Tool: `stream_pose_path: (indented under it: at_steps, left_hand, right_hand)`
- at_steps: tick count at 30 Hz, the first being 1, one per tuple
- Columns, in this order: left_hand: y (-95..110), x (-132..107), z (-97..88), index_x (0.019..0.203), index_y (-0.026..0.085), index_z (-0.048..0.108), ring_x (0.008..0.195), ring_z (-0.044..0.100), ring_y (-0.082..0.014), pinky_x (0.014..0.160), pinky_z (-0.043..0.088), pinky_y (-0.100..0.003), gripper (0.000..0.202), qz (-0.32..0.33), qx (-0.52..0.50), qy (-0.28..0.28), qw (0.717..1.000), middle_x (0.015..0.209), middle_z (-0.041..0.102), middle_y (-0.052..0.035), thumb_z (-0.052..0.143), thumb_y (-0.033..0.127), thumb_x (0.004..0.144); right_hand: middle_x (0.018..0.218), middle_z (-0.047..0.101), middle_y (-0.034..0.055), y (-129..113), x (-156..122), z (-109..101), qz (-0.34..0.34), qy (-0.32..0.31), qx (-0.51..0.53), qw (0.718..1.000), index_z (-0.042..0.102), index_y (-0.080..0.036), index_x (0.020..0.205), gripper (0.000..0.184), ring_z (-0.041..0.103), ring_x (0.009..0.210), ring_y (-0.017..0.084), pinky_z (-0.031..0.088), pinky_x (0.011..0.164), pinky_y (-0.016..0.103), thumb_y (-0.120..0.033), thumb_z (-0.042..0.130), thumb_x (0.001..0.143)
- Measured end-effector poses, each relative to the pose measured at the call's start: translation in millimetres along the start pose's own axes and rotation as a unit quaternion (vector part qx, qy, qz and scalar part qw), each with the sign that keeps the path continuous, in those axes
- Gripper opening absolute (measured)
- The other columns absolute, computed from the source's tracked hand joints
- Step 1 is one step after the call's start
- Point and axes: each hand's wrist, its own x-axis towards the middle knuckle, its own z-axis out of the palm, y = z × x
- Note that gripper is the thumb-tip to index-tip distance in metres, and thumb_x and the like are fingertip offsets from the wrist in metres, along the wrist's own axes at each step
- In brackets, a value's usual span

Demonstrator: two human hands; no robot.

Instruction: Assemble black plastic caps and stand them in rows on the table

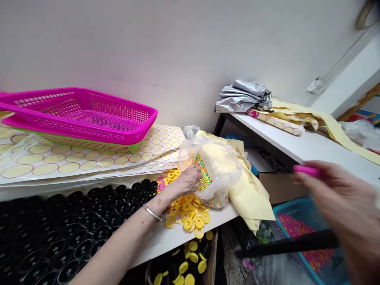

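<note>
My left hand [190, 180] has its fingers curled at the opening of a clear plastic bag [221, 168], gripping its edge; the fingertips are partly hidden. Small multicoloured beads [204, 178] show inside the bag beside my fingers. Under my left wrist lie many yellow plastic rings [190, 215], with some small pink pieces [161, 185] close by. Off to the right, my right hand [341, 198] is raised and blurred, its thumb and fingers pinching a small bright pink piece [307, 170] whose exact kind I cannot make out.
Rows of black round cups [77, 229] fill the left. Pink baskets [118, 136] rest on sticker sheets [92, 160]. Below the edge sits a box of yellow-capped black pieces [192, 257]. A blue tub [308, 267] with pink bits and a white table [279, 140] are at right.
</note>
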Motion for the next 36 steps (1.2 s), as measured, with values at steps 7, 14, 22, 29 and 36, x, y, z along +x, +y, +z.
stream_pose_path:
  at_steps: [7,14,22,29,36]
  left_hand:
    - [14.5,-10.7,14.0,0.079,0.018,0.061,0.095,0.053,-0.0245,0.083,0.043,-0.036,0.006,-0.011,0.058,-0.064,0.996,0.092,0.060,-0.0072,0.058,0.022,0.076]
    - [-2.4,-5.4,4.8,0.097,0.015,0.062,0.100,0.054,-0.0305,0.084,0.044,-0.044,0.027,-0.134,0.094,-0.059,0.985,0.114,0.055,-0.0156,0.060,0.030,0.075]
    - [-4.7,10.9,-17.2,0.121,0.016,0.050,0.118,0.042,-0.0295,0.098,0.035,-0.045,0.038,-0.071,0.148,0.046,0.985,0.126,0.050,-0.0155,0.048,0.014,0.082]
    - [-53.2,66.8,-30.6,0.141,0.021,0.029,0.137,0.018,-0.0367,0.105,0.019,-0.055,0.058,-0.052,0.242,0.104,0.963,0.151,0.023,-0.0150,0.047,0.039,0.089]
    - [-98.0,93.3,-9.0,0.121,0.020,0.052,0.114,0.044,-0.0329,0.093,0.030,-0.054,0.047,-0.184,0.195,0.081,0.960,0.121,0.056,-0.0158,0.032,0.051,0.092]
  right_hand:
    - [0.066,0.062,-0.0005,-30.8,-14.0,184.2,0.098,-0.314,0.307,0.893,0.062,-0.017,0.079,0.024,0.059,0.061,0.014,0.050,0.062,0.031,-0.033,0.067,0.062]
    - [0.054,0.060,-0.0018,51.5,-10.2,228.5,0.050,-0.374,0.180,0.908,0.067,-0.014,0.063,0.013,0.051,0.053,0.013,0.040,0.052,0.025,-0.022,0.064,0.054]
    - [0.085,0.065,0.0077,72.6,-6.7,209.6,-0.031,-0.296,0.087,0.951,0.062,-0.015,0.092,0.027,0.059,0.079,0.021,0.047,0.073,0.034,-0.033,0.052,0.075]
    - [0.133,0.047,0.0163,55.4,-8.3,236.7,-0.097,-0.255,-0.011,0.962,0.057,-0.018,0.089,0.014,0.030,0.130,0.033,0.021,0.104,0.053,-0.022,0.046,0.082]
    - [0.094,0.063,0.0107,101.5,-9.0,240.7,-0.008,-0.256,0.046,0.966,0.056,-0.018,0.091,0.022,0.055,0.092,0.026,0.040,0.088,0.046,-0.034,0.043,0.084]
